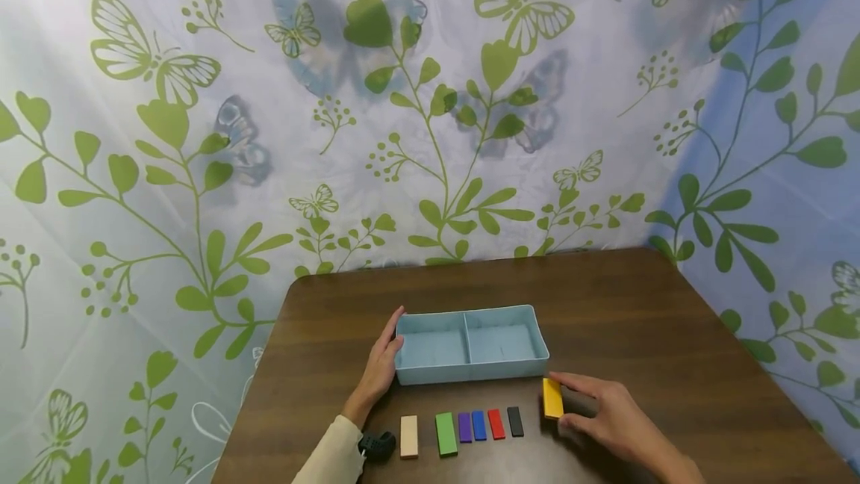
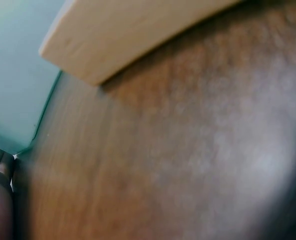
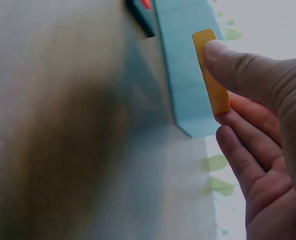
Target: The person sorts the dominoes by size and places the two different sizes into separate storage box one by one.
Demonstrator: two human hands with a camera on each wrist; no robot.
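A light-blue two-compartment tray (image 1: 470, 373) lies on the table. At its left end my left hand (image 1: 380, 366) grips the side wall, fingers along the outside and thumb by the rim. My right hand (image 1: 617, 415) pinches a yellow block (image 1: 552, 399) between thumb and fingers, off the tray's front right corner. In the right wrist view the thumb presses on the yellow block (image 3: 210, 75), with the tray (image 3: 180, 75) behind. Before the tray lie a beige block (image 1: 408, 437), a green one (image 1: 446, 434), and smaller purple (image 1: 465, 427), blue (image 1: 479, 425), red (image 1: 496, 423) and black (image 1: 515, 421) ones.
The brown wooden table (image 1: 618, 320) has rounded far corners. Behind it hangs a curtain (image 1: 430, 170) with leaves and butterflies. A black strap (image 1: 378, 447) is on the left wrist. In the left wrist view the beige block (image 2: 133, 35) looms close.
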